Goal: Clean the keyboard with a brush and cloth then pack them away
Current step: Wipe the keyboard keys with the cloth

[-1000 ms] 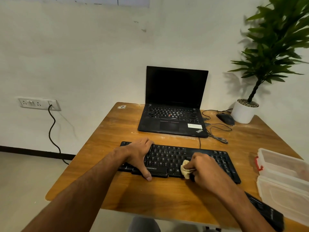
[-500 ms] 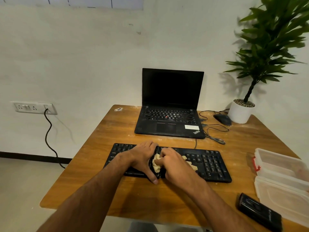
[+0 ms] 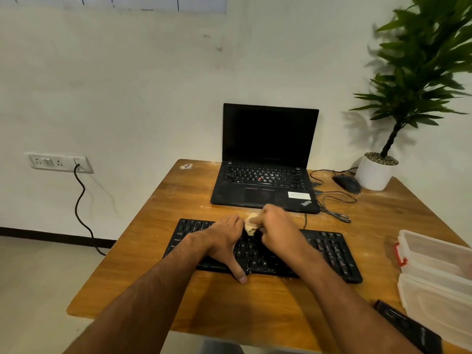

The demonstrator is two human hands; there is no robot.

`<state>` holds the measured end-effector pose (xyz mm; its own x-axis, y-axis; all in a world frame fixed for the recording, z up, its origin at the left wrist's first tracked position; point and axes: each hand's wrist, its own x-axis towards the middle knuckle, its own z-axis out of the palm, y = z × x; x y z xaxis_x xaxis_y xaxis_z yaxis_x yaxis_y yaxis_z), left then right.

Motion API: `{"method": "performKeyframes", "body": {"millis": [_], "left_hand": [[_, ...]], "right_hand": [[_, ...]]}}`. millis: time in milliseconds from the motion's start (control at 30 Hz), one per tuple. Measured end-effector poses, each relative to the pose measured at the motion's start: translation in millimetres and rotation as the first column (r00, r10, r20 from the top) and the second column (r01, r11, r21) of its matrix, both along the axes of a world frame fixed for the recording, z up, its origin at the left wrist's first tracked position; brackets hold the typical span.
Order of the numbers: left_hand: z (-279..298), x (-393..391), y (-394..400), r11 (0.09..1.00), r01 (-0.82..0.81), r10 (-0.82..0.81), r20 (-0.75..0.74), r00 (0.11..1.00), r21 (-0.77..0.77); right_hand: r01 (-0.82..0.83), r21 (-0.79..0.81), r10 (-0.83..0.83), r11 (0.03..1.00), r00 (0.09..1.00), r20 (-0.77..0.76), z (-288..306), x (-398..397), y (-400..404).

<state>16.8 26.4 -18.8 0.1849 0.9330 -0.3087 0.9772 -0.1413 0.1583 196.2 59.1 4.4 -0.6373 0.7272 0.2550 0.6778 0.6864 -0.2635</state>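
- Soft, even indoor light; the scene is moderately bright, with no harsh glare.
- The tall green potted plant (image 3: pixel 419 80), far right of the hands, throws a faint shadow on the white wall to its left, and its leaves are smeared.
- The right hand (image 3: pixel 274 227) is motion-blurred.
- Just beyond the hands, the black open laptop's (image 3: pixel 268 159) screen is dark.
- Wide-angle distortion bends the brown wooden table's (image 3: pixel 178 290) edges.
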Motion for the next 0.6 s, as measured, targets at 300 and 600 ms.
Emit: {"method": "performKeyframes", "body": {"millis": [300, 600], "left_hand": [[-0.9, -1.6, -1.3, 1.000, -0.006, 0.006, 0.071, 0.997, -0.005], [-1.1, -0.1, -0.6, 1.000, -0.004, 0.004, 0.057, 0.998, -0.003]], "right_hand": [[0.178, -0.065, -0.172, 0.982, 0.981, 0.087, -6.9, 30.5, 19.0], [0.046, -0.026, -0.045, 0.999, 0.997, 0.056, -13.5, -0.3, 0.9]]}}
